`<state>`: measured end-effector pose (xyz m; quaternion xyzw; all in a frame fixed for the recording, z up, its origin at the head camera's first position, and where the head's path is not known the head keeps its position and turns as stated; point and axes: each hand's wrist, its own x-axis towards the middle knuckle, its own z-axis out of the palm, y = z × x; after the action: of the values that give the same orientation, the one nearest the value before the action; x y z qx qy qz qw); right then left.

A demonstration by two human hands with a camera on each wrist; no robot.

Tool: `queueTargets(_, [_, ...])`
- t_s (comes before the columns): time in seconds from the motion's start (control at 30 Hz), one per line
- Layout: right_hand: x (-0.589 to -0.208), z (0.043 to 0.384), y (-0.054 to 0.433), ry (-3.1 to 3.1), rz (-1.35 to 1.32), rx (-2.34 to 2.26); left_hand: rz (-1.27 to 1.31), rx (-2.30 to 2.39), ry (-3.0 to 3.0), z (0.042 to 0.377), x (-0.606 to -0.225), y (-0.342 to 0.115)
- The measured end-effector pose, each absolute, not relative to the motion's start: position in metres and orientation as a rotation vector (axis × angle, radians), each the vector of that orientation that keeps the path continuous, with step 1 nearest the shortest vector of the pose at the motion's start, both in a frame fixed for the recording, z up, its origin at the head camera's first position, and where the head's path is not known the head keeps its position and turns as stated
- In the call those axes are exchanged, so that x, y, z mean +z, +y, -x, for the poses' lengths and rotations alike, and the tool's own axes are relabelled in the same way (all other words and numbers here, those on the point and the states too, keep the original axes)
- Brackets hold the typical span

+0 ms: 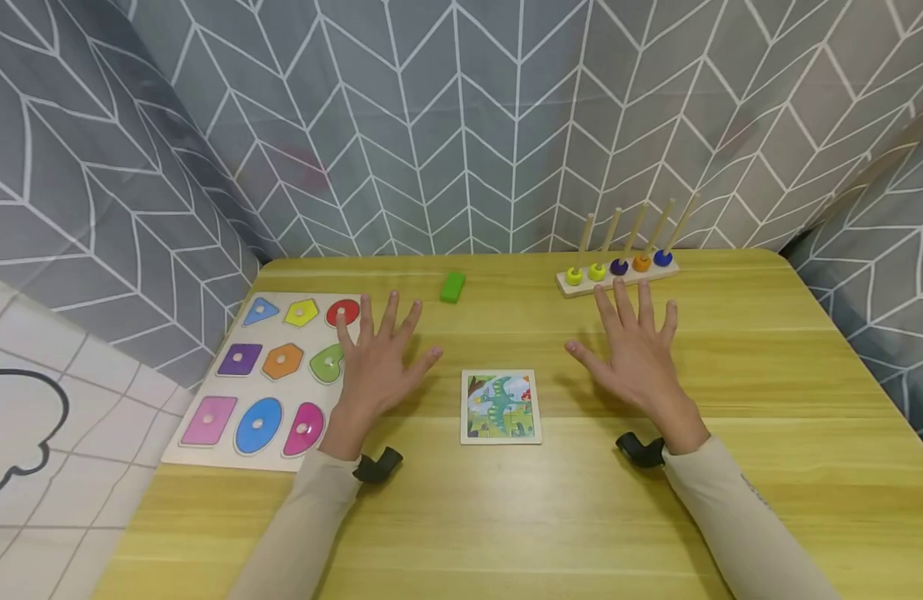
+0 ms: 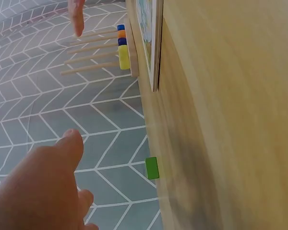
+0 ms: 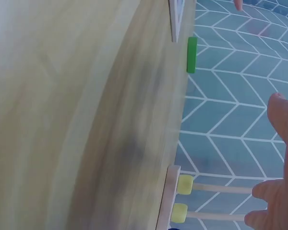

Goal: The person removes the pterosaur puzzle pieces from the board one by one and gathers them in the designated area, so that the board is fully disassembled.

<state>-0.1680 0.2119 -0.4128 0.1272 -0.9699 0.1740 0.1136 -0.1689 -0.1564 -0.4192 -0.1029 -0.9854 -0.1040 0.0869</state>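
While the L hand (image 1: 375, 371) & R hand (image 1: 640, 362) hover above the tabletop (image 1: 506, 517), fingers spread wide w/ nothing in their grip, a sm. framed dino puzzle (image 1: 501, 408) lies flat b/w them, approx. mid-table. From the head view, L hand overlaps the R edge of a pale shape board (image 1: 240, 387), partly hiding its green piece; 9 knobbed pieces sit there in 3 rows, incl. a blue triangle (image 1: 261, 310), purple sq. (image 1: 240, 359) & blue oval (image 1: 258, 426). R hand's fingertips come up just short of a wooden peg rack (image 1: 617, 281) nr the back edge: 5 upright pegs w/ beads at the base, L to R yellow, yellow, dk purple, orange, blue. Green block (image 1: 452, 287) is also toward the back, b/w board & rack, well apart from both. Both arms wear lt. beige sleeves (image 1: 300, 517), w/ a blk device (image 1: 377, 465) at each wrist. Gray curtain (image 1: 431, 125) w/ white zigzag lines hangs behind.
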Motion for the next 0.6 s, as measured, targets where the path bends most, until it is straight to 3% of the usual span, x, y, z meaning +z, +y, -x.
queueTargets(0.6, [-0.429, 0.173, 0.190, -2.833, -0.669, 1.021, 0.784, -0.539, -3.034, 0.162, -0.433, -0.149])
